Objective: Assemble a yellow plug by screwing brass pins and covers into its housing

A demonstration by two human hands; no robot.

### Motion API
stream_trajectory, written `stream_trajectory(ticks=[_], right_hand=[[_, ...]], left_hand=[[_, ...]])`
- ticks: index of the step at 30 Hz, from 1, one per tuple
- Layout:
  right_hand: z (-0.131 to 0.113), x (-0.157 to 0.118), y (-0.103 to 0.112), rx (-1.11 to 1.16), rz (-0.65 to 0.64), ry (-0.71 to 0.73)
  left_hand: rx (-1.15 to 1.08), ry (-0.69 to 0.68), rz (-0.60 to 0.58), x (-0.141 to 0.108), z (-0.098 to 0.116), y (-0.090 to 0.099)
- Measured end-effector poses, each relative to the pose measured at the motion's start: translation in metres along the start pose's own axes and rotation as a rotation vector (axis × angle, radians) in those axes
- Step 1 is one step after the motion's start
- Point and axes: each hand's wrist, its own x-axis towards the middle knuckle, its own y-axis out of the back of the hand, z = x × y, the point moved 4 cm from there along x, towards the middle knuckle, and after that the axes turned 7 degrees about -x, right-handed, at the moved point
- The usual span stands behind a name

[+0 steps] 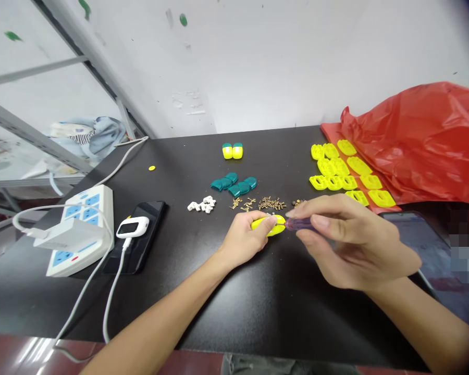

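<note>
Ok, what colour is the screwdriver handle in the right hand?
The screwdriver handle is translucent purple; the head view shows it best.

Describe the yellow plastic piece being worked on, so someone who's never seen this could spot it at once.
On the black bench top, find the red plastic bag at the far right, with rows of yellow plastic pieces beside it. The yellow piece you want sits apart from those rows, pinched in the left hand, with a purple-handled screwdriver in the right hand reaching it.
</note>
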Motion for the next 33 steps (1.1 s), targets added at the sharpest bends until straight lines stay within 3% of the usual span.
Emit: stream_trajectory(ticks=[6,17,23,26,33], right_hand=[[-0.0002,0.0027,0.0002,-0.039,-0.06,-0.015],[-0.0011,-0.0003,0.001,0.005,-0.001,0.015],[-0.0053,0.0056,0.0001,0.01,-0.045,0.054],[-0.0033,0.0068,0.0003,-0.086,-0.084,0.004],[-0.0016,0.0023,0.0019,-0.112,0.002,0.05]], left_hand=[[-0.04,0.036,0.012,-0.0002,0.0007,-0.0006],[-0.089,0.027,0.013,0.0012,-0.0008,-0.0001],[-0.119,0.035,0.012,0.0018,0.0005,-0.0001],[-0.106,0.037,0.01,0.0011,0.0012,-0.0007],[-0.093,0.029,0.018,0.0015,0.0001,0.0001]])
